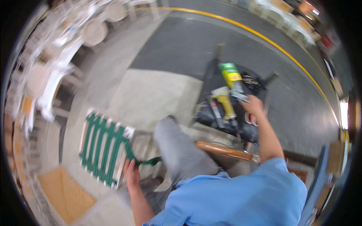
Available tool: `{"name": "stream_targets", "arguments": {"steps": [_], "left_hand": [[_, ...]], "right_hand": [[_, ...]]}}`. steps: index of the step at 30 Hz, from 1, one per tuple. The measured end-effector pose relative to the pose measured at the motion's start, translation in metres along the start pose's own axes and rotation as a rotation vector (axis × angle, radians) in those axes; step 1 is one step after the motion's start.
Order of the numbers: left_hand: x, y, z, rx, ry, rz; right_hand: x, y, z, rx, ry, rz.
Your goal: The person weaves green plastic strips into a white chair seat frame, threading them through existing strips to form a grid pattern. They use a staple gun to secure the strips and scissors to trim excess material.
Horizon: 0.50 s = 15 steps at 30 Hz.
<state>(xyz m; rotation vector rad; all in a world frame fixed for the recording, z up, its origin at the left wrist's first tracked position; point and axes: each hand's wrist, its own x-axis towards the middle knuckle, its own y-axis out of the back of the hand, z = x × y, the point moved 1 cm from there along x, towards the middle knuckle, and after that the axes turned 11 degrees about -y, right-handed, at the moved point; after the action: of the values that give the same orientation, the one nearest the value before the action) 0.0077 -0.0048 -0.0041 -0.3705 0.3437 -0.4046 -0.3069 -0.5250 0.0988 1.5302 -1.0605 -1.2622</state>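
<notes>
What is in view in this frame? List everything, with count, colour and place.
woven seat panel: one, green strips on white frame, lower left floor
green strap: one, trailing from panel, in left hand
spray can: one, green and yellow, in right hand
black tool bag: one, centre right on floor
yellow-handled tool: one, on the bag
wooden bar: one, brown, beside knee
cane panel: one, tan, bottom left
white chairs: several, blurred, upper left
yellow floor line: one, curving upper right
left hand: gripping strap
right hand: around can
</notes>
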Motion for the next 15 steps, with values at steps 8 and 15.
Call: {"name": "stream_targets", "arguments": {"steps": [8,15], "left_hand": [[0.004,0.029,0.042,-0.143,0.204,0.077],[0.048,0.039,0.054,-0.217,0.140,0.271]], "right_hand": [[-0.008,-0.026,0.055,0.140,-0.054,-0.087],[-0.003,-0.031,0.068,0.088,-0.226,-0.207]]}}
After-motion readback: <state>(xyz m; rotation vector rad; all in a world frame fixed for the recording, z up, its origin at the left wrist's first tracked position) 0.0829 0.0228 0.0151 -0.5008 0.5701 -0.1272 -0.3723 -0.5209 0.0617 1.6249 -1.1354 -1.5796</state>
